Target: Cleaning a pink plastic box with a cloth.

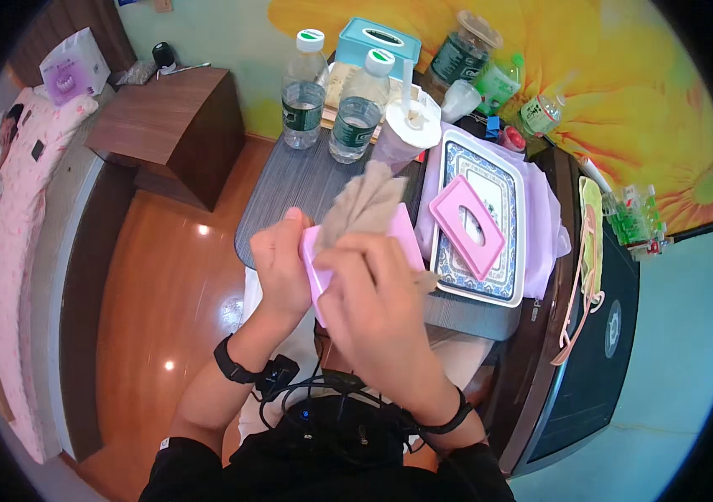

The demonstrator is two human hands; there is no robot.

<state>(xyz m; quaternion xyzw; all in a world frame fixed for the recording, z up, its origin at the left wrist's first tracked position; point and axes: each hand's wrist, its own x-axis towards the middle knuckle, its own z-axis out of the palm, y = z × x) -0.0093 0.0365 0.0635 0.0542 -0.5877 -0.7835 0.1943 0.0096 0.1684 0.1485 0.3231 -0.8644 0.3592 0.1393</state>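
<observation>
My left hand [282, 267] grips the left side of a pink plastic box [408, 237], with the thumb up at its edge. In my right hand [376, 304] is a crumpled beige cloth or tissue [361, 202], pressed against the box. Its upper part fans out above my knuckles, and a small corner pokes out at the right. My fingers hide much of the box. Just right of it, a pink tissue-box lid [451, 213] with an oval slot rests aslant on a blue-patterned white tray [513, 290].
On the grey table [268, 194] stand two water bottles [303, 94] [359, 110] and a lidded cup with a straw [408, 128]. Behind them is a blue tissue box [356, 47]. Purple plastic [541, 219] lies under the tray. Cables [331, 384] hang at my waist.
</observation>
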